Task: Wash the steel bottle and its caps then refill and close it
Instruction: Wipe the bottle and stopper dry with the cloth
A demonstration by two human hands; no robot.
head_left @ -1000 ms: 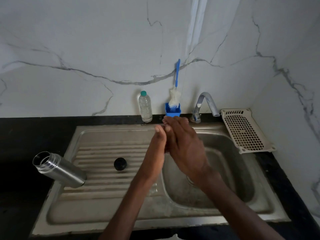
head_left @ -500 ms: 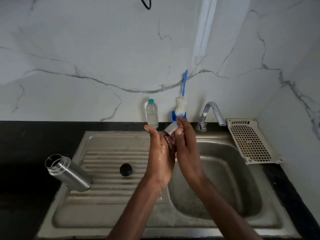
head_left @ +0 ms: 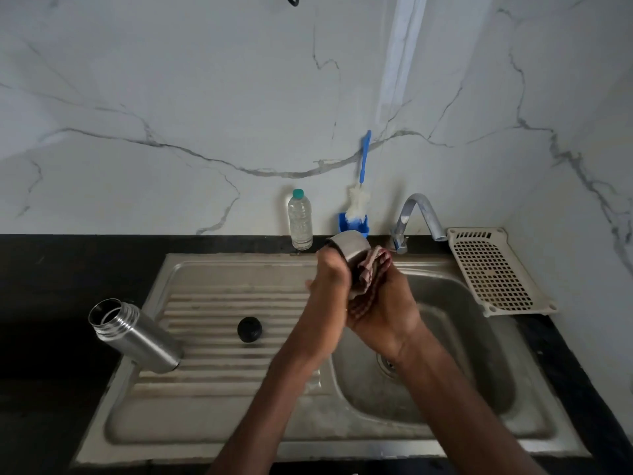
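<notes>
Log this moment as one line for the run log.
step: scrubbing cap | left hand: grips steel cap | right hand: holds reddish scrubber | steel bottle: open, on drainboard

A black table (head_left: 51,286) carries a steel sink (head_left: 239,437). Left of the grips, the open steel bottle (head_left: 144,341) lies tilted across the sink's edge, and a black cap (head_left: 249,329) sits on the ridged drainboard. Beyond the grips a plastic bottle (head_left: 300,221) and blue holder (head_left: 353,225) stand by the wall; to their right, a cream tray (head_left: 496,272).
</notes>
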